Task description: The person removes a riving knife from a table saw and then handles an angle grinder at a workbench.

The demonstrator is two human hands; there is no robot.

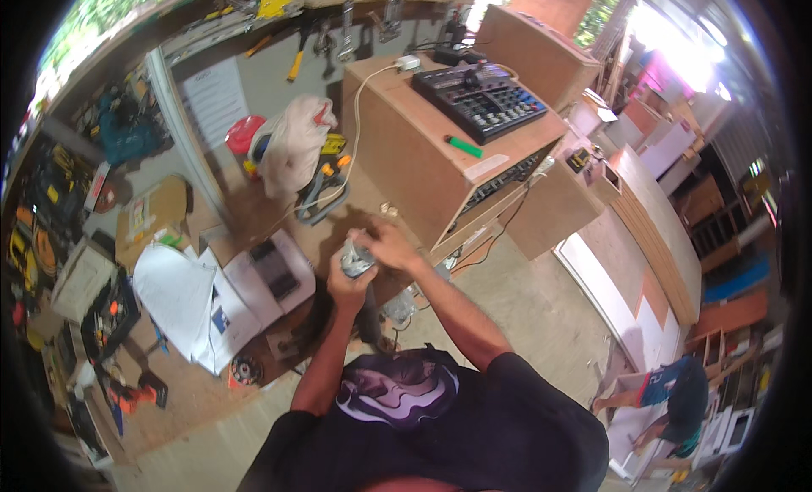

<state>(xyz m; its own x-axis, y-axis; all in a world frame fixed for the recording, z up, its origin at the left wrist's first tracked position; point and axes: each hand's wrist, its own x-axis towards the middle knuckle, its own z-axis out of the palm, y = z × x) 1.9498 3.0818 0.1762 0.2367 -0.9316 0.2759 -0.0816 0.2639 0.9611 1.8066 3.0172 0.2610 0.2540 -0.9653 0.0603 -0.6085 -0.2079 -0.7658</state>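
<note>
Over the front edge of the workbench, my left hand (345, 285) is wrapped round a small clear container (356, 262) with greyish contents that I cannot make out. My right hand (389, 245) is at the container's top, its fingers bent together over the opening. What those fingertips hold, if anything, is hidden. Left of my hands lies an open notebook (296, 257) with a dark phone (274, 269) on it. Loose white papers (182, 302) are spread beside it. Some small pale bits (388, 208) rest on the bench just beyond my right hand.
A wooden cabinet (397, 162) carries an audio mixer (479, 103) and a green lighter (463, 146). A handheld tool (326, 192) and a cloth bag (296, 145) stand behind my hands. An orange drill (135, 395) lies at left. Another person (677, 399) bends down at lower right.
</note>
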